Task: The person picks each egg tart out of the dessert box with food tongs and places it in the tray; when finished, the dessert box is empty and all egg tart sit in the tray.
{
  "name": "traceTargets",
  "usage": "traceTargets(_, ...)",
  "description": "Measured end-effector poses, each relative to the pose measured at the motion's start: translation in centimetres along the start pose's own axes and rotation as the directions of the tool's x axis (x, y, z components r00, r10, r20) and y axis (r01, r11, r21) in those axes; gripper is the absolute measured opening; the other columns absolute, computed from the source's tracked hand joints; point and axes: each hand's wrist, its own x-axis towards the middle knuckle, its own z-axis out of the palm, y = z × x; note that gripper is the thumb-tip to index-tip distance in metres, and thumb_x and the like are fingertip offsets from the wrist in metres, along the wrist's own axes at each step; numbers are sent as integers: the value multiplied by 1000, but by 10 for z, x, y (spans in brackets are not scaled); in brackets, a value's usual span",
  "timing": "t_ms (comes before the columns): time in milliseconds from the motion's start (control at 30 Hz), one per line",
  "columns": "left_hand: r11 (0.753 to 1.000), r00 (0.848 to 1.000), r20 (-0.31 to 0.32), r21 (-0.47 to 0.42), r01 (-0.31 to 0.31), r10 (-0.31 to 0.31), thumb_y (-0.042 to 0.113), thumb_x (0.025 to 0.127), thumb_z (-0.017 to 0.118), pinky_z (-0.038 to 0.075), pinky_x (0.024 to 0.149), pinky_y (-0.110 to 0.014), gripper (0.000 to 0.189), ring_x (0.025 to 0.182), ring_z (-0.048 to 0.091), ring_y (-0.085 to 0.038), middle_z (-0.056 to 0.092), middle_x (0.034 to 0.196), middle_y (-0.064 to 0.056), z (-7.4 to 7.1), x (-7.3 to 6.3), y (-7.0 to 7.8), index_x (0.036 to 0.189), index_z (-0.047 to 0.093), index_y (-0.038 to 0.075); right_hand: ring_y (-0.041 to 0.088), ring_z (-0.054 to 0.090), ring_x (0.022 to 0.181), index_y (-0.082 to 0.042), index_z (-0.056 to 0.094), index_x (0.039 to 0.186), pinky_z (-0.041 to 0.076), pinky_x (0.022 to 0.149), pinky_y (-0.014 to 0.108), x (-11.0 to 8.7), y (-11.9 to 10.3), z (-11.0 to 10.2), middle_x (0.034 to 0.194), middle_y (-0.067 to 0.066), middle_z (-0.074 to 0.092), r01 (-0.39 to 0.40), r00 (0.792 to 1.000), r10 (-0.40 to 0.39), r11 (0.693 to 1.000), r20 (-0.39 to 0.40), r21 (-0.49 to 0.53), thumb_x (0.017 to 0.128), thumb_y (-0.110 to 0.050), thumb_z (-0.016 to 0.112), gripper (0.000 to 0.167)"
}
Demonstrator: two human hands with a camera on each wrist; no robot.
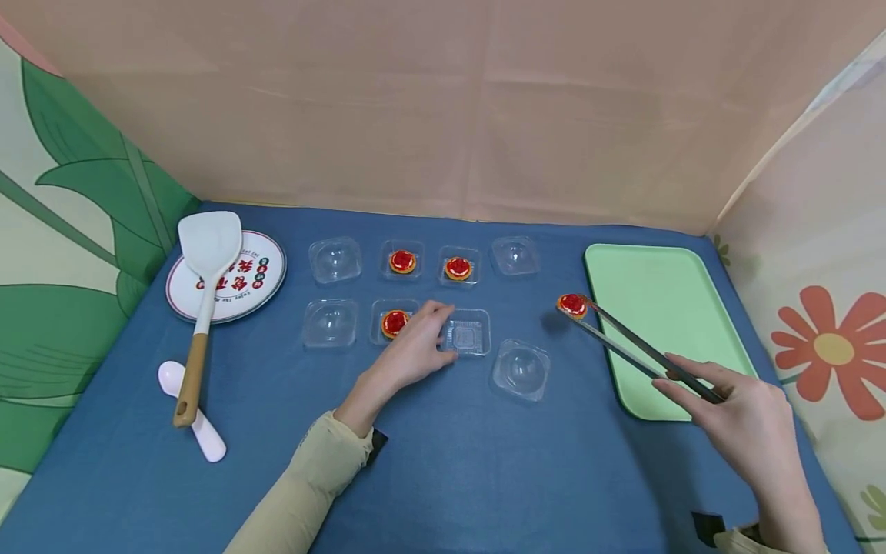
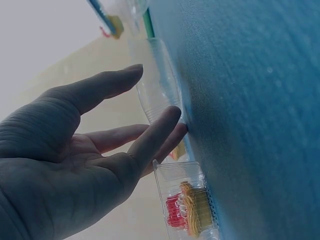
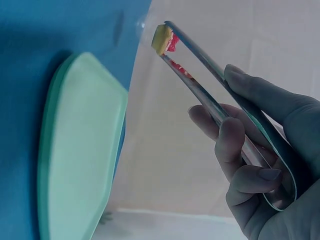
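My right hand (image 1: 751, 415) grips a pair of metal tongs (image 3: 207, 100). Their tips pinch a small red-topped tart (image 1: 571, 305) above the cloth, left of the green tray. My left hand (image 1: 414, 348) reaches in with thumb and fingers apart, its fingertips right at the left edge of an empty clear plastic box (image 1: 474, 335). Partly behind that hand sits another box holding a tart (image 1: 394, 323); the left wrist view shows this tart (image 2: 192, 210) from the side. Two more tarts (image 1: 402, 261) (image 1: 457, 268) lie in boxes in the back row.
A clear lid (image 1: 521, 371) lies right of the empty box, and more clear lids (image 1: 335, 259) flank the rows. The green tray (image 1: 671, 315) is at the right. On the left are a plate (image 1: 266, 265), a white spatula (image 1: 210, 238) across it, and a white spoon (image 1: 210, 438).
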Motion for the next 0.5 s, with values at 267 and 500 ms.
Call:
traceTargets(267,1000,1000,-4,15,-17,17,2,92,84,58,103,-43,76,116,70,-35,50,151,-26,-1,-1,2,155,44,-14,0,50,46,-2,78,129,27,40,31,-8,22,-5,54,0,64,-162,986,163,986,38,-37,88,-30,92,51)
traceTargets(500,1000,1000,1,9,-7,7,2,92,84,58,103,-42,76,117,70,-34,49,152,-26,-1,-1,2,155,44,-13,-1,50,44,2,77,127,27,38,32,-9,41,-1,53,4,64,-181,983,182,982,6,-54,88,-26,92,51)
